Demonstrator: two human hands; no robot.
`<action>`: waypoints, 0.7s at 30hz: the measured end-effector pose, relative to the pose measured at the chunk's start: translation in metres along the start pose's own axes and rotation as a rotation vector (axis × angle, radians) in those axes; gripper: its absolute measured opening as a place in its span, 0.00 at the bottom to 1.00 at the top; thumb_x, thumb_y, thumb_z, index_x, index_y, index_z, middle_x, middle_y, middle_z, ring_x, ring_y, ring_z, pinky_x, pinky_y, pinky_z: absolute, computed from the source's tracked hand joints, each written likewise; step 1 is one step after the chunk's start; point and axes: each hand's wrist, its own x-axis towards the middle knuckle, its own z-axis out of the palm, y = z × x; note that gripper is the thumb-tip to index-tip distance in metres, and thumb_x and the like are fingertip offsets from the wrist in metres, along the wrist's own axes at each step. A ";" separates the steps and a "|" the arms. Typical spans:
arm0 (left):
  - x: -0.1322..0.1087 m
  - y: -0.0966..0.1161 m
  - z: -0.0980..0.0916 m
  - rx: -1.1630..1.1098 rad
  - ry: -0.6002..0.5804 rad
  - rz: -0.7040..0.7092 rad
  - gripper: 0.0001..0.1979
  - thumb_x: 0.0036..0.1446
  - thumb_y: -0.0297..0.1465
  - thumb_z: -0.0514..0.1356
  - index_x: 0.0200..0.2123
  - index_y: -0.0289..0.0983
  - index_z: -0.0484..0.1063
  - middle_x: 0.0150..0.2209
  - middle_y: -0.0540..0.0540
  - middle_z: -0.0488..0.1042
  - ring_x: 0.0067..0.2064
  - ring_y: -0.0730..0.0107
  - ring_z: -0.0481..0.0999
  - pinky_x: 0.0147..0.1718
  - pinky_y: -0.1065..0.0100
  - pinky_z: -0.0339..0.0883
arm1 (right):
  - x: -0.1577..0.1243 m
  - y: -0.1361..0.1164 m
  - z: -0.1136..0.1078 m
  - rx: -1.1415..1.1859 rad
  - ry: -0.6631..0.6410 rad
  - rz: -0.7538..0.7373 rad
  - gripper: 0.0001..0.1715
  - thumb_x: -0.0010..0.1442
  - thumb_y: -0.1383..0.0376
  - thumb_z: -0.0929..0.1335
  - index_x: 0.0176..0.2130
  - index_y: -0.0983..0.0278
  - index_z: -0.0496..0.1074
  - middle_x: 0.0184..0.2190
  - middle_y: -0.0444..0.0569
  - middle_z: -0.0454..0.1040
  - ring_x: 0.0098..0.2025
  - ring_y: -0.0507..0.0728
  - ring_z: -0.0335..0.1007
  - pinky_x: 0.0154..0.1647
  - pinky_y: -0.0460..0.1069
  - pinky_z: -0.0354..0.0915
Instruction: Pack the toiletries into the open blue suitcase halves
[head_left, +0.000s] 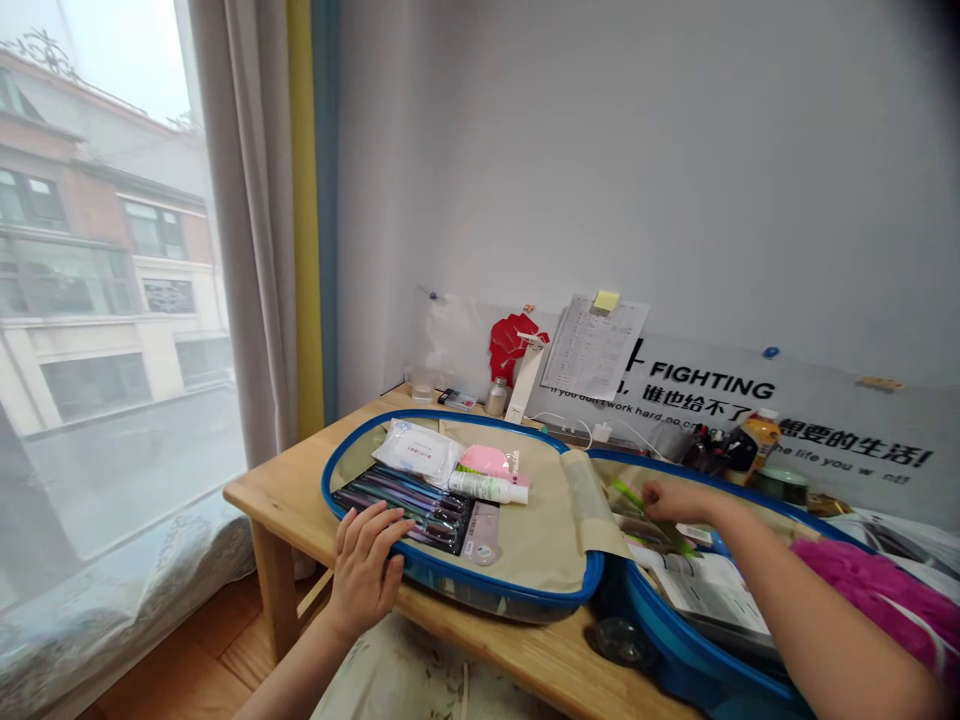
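A blue suitcase (517,597) lies open on a wooden desk (289,492). My left hand (367,565) rests flat, fingers spread, on a dark pack of toothbrushes (420,503) in the left half. Beside that pack lie a white wipes packet (418,450), a pink item (487,461) and a white tube (489,488). My right hand (671,500) reaches into the right half with its fingers curled over a green item (626,490); whether it grips it is unclear. A booklet (709,590) and a magenta cloth (877,590) lie in that half.
Along the wall stand a small jar (496,397), a paper sheet (592,347), a red fist cut-out (511,343), a bottle (757,435) and a banner reading FIGHTING (709,382). A curtain (247,230) and large window (97,300) are at the left.
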 end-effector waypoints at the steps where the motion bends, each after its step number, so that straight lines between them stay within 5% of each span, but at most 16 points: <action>1: 0.000 0.000 0.000 -0.001 0.000 -0.002 0.16 0.60 0.31 0.48 0.48 0.41 0.68 0.45 0.44 0.74 0.54 0.61 0.67 0.60 0.57 0.46 | -0.002 -0.001 -0.006 0.038 0.055 -0.012 0.09 0.55 0.62 0.68 0.36 0.65 0.73 0.29 0.49 0.76 0.31 0.55 0.73 0.33 0.48 0.68; 5: -0.002 -0.001 0.001 -0.014 0.003 -0.003 0.16 0.60 0.30 0.48 0.48 0.40 0.68 0.45 0.44 0.74 0.54 0.61 0.66 0.60 0.57 0.46 | -0.008 -0.022 -0.027 0.109 0.271 -0.046 0.22 0.63 0.59 0.56 0.52 0.65 0.65 0.37 0.54 0.77 0.28 0.54 0.73 0.28 0.47 0.66; 9: -0.003 -0.001 0.002 -0.022 -0.002 -0.011 0.16 0.59 0.30 0.49 0.48 0.40 0.68 0.45 0.44 0.74 0.55 0.61 0.66 0.60 0.57 0.45 | -0.014 -0.071 -0.031 0.038 0.389 -0.187 0.22 0.61 0.61 0.58 0.53 0.63 0.65 0.43 0.53 0.75 0.37 0.57 0.73 0.36 0.49 0.66; 13: -0.003 -0.001 0.002 -0.019 -0.003 -0.007 0.16 0.59 0.30 0.48 0.49 0.40 0.68 0.46 0.44 0.74 0.55 0.61 0.66 0.60 0.57 0.46 | -0.021 -0.123 -0.022 -0.077 0.367 -0.382 0.19 0.58 0.67 0.61 0.48 0.60 0.70 0.47 0.50 0.73 0.47 0.56 0.70 0.44 0.48 0.63; 18: -0.003 -0.001 0.002 -0.011 -0.006 -0.011 0.16 0.59 0.30 0.48 0.49 0.41 0.68 0.46 0.44 0.74 0.54 0.61 0.66 0.60 0.57 0.46 | -0.014 -0.162 -0.013 -0.160 0.310 -0.417 0.14 0.61 0.61 0.64 0.45 0.64 0.71 0.40 0.50 0.74 0.42 0.56 0.71 0.43 0.53 0.65; 21: -0.002 0.000 0.002 -0.008 0.000 -0.008 0.16 0.59 0.30 0.48 0.48 0.40 0.68 0.45 0.44 0.74 0.54 0.61 0.66 0.60 0.57 0.46 | -0.007 -0.175 -0.011 -0.132 0.291 -0.449 0.16 0.62 0.58 0.65 0.46 0.65 0.70 0.43 0.49 0.73 0.43 0.54 0.69 0.47 0.55 0.66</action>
